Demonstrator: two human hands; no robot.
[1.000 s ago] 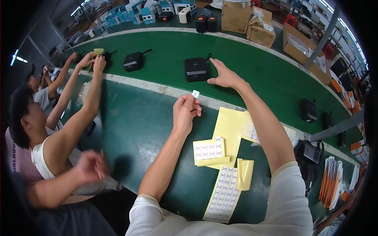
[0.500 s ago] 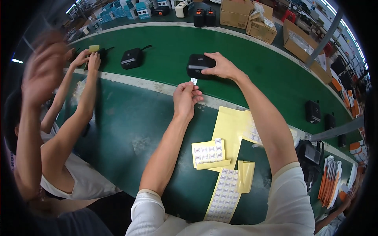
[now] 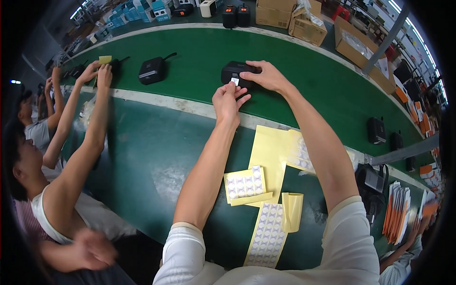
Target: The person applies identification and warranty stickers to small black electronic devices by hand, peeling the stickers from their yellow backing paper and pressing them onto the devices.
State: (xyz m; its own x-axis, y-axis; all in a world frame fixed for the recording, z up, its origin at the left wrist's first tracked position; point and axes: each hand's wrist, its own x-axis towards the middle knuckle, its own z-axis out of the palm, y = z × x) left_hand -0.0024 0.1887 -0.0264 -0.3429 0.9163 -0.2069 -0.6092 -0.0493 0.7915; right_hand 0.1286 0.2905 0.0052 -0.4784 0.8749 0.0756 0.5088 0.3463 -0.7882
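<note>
My right hand (image 3: pixel 270 77) grips the right end of a black boxy device (image 3: pixel 230 68) on the green belt, thumb at its near side and fingers over its top. Pinched between the thumb and finger of my left hand (image 3: pixel 226 102) is a small white sticker (image 3: pixel 234 81). It lies against the near side of the device; whether it is stuck down I cannot tell. Below my hands, sticker sheets (image 3: pixel 244 184) with rows of printed labels lie on yellow backing paper (image 3: pixel 266 142). A longer sheet (image 3: pixel 267 232) reaches toward me.
Another black device (image 3: pixel 153 70) with a strap stands to the left on the green belt (image 3: pixel 190 47); more (image 3: pixel 376 130) stand at the right. A co-worker's hands (image 3: pixel 102 73) work at the far left. Cardboard boxes (image 3: pixel 274 13) line the back. Orange-and-white packets (image 3: pixel 396 213) stand at right.
My left hand has moved up, bringing the sticker from in front of the device to its near side. The device has tilted slightly. A blurred hand at the left has dropped low.
</note>
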